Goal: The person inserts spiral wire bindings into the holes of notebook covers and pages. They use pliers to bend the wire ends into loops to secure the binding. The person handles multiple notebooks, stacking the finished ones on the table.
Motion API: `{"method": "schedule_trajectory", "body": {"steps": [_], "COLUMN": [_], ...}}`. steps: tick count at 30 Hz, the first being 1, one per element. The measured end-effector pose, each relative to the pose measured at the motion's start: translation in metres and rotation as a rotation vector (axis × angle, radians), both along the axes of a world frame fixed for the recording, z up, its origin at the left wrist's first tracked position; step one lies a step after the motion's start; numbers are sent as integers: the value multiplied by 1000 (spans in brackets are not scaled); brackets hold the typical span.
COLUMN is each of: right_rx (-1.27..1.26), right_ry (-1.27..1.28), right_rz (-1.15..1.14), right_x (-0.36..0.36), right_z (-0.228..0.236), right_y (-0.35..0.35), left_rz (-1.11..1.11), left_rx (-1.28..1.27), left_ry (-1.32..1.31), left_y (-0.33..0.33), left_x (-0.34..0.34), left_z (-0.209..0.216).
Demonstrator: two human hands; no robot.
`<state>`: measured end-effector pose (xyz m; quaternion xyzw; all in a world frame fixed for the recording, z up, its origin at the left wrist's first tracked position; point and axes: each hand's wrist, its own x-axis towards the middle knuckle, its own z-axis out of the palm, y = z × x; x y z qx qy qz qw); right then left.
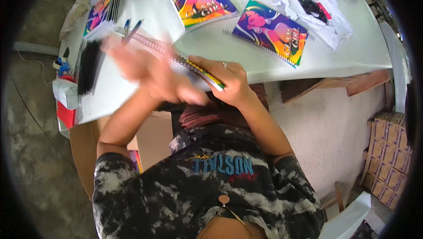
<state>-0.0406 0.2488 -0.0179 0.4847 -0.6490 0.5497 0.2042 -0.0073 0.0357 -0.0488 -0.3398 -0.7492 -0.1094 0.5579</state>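
My right hand (227, 78) grips a small notebook (206, 76) by its side, held nearly edge-on above the table's front edge. A long black spiral binding coil (152, 43) runs along the notebook's edge and sticks out far to the left. Motion blurs my left hand (147, 69), which is stretched flat beside the coil with thumb and fingers apart; whether it touches the coil I cannot tell. Beyond my hands lie a stack of colourful covers (200, 3) and a notebook (273, 31) with a coil along its near edge, its end jutting out left.
Black coils (90, 67) lie at the white table's left, near pens (132, 31), a blue tape dispenser (62, 65) and bound notebooks (102, 13). More black coils (312, 7) rest on white wrapping (337, 29) at right. An opened cardboard box (154, 131) stands below; cartons (387, 155) are stacked right.
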Motion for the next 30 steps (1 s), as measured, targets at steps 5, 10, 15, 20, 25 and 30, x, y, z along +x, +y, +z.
{"method": "schedule_trajectory", "body": {"steps": [5,10,15,20,25,30], "right_rx": [0,-46,-64,-6,-26,-267], "right_ry": [-125,-30,-225,-45,-194,-109], "right_rz": [18,44,53,24,17,182], "right_x": [2,2,0,10,3,20], "right_z": [-10,-8,-8,-2,-3,28], "right_y": [5,-1,8,0,8,1], "left_rz": [122,352,-32,-107,151,-157], "left_rx": [-155,-98,-124,56,-98,274], "left_ry": [-392,-65,-369,-912,-399,-981], "left_y": [63,67,74,39,84,119], "left_x": [44,0,42,23,40,60], "left_z": [-3,78,-20,18,-2,89]}}
